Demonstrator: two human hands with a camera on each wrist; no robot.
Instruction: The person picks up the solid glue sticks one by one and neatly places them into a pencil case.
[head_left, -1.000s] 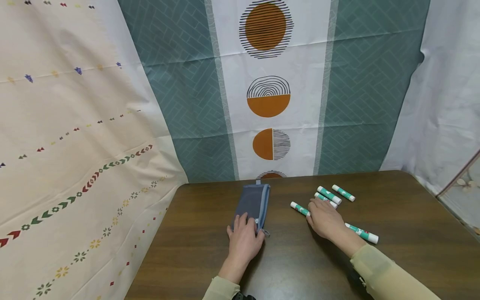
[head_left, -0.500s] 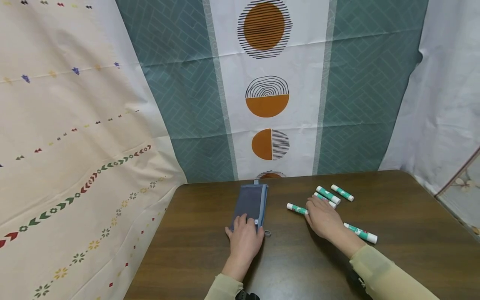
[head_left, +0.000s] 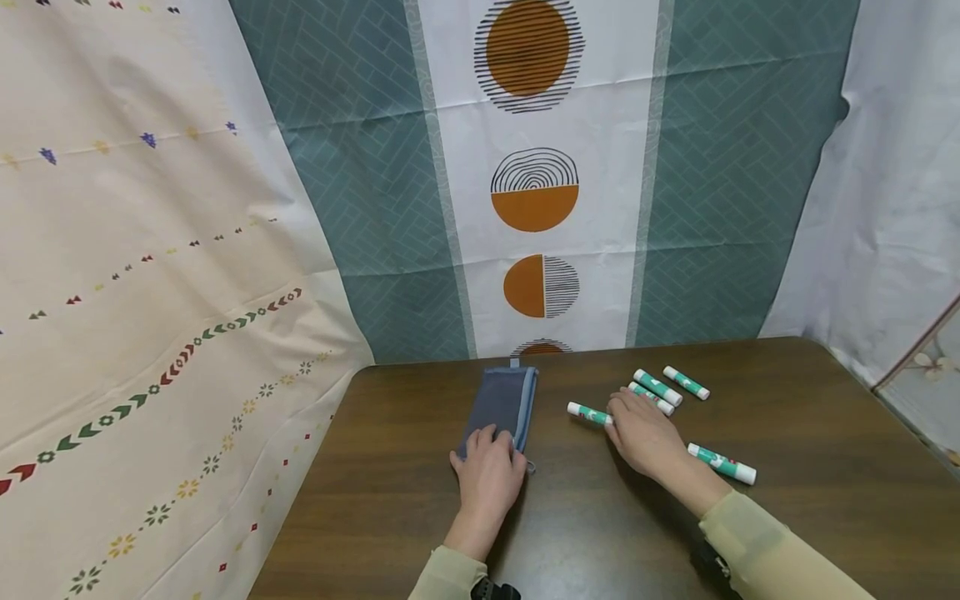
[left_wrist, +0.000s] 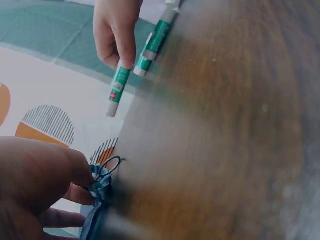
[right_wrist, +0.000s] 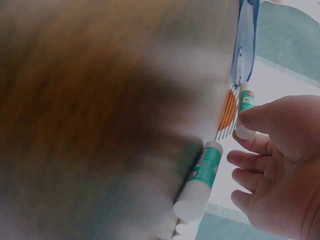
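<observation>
A flat blue-grey zippered pencil case [head_left: 498, 400] lies on the brown table, its ring-shaped zipper pull [left_wrist: 111, 164] sticking out at the near right corner. My left hand [head_left: 489, 479] grips the near end of the case, thumb and forefinger at the zipper corner in the left wrist view. To the right, my right hand [head_left: 645, 437] pinches the end of a green-and-white glue stick [head_left: 588, 413] between thumb and forefinger. That glue stick points left toward the case, apart from it. Part of its right end is hidden by the fingers in the head view.
Beyond my right hand lie more glue sticks: one [head_left: 657, 387] beside another [head_left: 651, 398], and a third [head_left: 686, 382] farther right. Another glue stick [head_left: 722, 464] rests beside my right wrist. Patterned cloths [head_left: 555, 167] hang behind the table [head_left: 600, 517].
The pinched glue stick has shifted slightly left and swung to lie flatter across the view, with my right hand moving a little left. My left hand stays on the pencil case.
</observation>
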